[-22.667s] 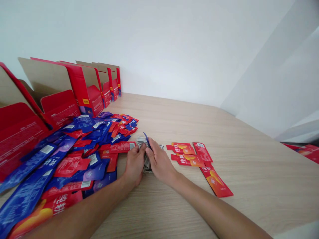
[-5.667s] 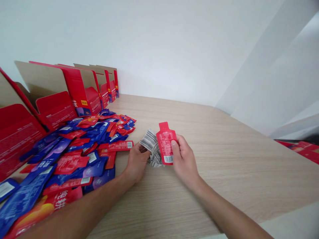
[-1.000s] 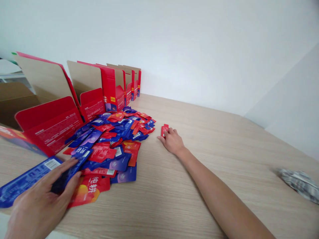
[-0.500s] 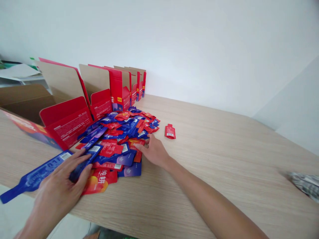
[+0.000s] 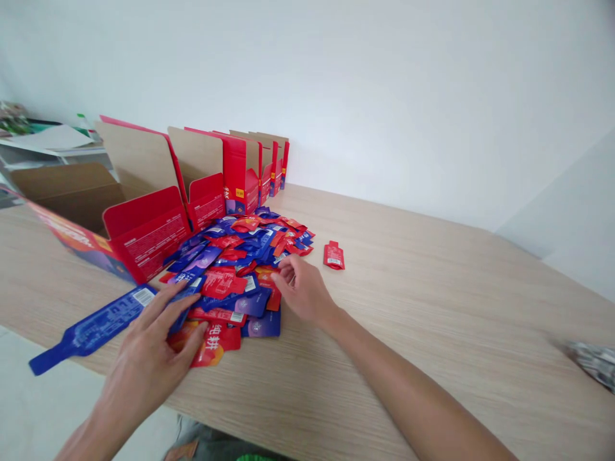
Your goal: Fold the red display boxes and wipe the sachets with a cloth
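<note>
A heap of small red and blue sachets (image 5: 259,240) covers the table in front of me, several with barcodes. My left hand (image 5: 154,339) lies spread over the near left part of the heap, fingertips touching a blue sachet and thumb on a red one (image 5: 216,342). At the heap's right edge is my right hand (image 5: 305,288), its fingers loosely curled and apart from the thumb, with no sachet visible in it. One red sachet (image 5: 334,255) lies alone to the right. A long blue bottle-shaped packet (image 5: 98,326) sticks out left, beside my left hand.
Open red cardboard boxes stand in a row behind the heap, the nearest box (image 5: 154,234) at left. The wooden table (image 5: 432,307) meets a white wall. A blurred grey patterned object (image 5: 593,365) is at the right edge. Papers (image 5: 52,137) lie on a shelf at back left.
The view has turned slightly left, so things appear shifted right. My right hand has drawn back slightly from the red sachet it was touching; my left hand stays on the heap.
</note>
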`<action>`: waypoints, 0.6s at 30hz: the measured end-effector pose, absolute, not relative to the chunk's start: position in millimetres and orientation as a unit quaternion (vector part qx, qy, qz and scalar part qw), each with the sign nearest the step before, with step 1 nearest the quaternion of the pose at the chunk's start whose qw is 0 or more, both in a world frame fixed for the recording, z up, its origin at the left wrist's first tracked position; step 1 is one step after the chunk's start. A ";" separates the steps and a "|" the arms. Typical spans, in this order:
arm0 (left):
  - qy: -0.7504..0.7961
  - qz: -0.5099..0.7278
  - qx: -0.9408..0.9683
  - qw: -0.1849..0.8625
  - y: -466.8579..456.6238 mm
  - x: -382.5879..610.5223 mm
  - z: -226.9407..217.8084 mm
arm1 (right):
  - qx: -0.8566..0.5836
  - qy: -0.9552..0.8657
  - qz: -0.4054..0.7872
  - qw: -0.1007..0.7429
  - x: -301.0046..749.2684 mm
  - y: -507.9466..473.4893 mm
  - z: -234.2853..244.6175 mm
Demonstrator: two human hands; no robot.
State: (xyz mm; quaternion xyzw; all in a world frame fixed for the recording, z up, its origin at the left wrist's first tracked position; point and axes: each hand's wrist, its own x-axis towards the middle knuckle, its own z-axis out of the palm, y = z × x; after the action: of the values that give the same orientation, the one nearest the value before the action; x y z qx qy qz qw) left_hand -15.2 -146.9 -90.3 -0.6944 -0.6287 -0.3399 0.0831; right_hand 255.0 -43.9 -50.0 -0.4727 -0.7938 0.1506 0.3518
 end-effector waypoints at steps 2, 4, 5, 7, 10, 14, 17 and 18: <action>-0.656 -0.344 -0.666 0.084 -149.1 -15.8 -84.5 | -0.390 -0.856 0.106 0.322 258.1 -59.3 -50.2; -0.674 -0.342 -0.648 0.090 -151.4 -16.6 -77.3 | -0.342 -0.889 0.055 0.298 260.0 -71.3 -51.2; -0.679 -0.338 -0.645 0.092 -152.6 -17.4 -73.6 | -0.330 -0.896 0.039 0.294 260.5 -75.6 -51.9; -0.697 -0.324 -0.635 0.084 -155.0 -20.5 -66.7 | -0.316 -0.900 0.019 0.301 260.7 -80.7 -52.8; -0.754 -0.299 -0.581 0.062 -159.3 -28.3 -59.1 | -0.308 -0.889 0.001 0.337 261.0 -81.9 -52.3; -0.790 -0.320 -0.514 0.094 -165.0 -38.4 -53.9 | -0.315 -0.871 -0.009 0.376 264.6 -81.0 -48.0; -0.790 -0.374 -0.468 0.133 -166.9 -39.0 -48.7 | -0.303 -0.870 -0.018 0.389 266.1 -84.4 -42.9; -0.776 -0.406 -0.463 0.135 -166.8 -37.2 -45.9 | -0.292 -0.872 -0.023 0.392 265.5 -86.5 -40.9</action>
State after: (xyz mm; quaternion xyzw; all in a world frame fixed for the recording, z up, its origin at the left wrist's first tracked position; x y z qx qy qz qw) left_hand -37.2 -166.8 -45.9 -0.4630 -0.7762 -0.4059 0.1355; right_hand 265.5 -86.5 -40.9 -0.2920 -0.8723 -0.0231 0.3915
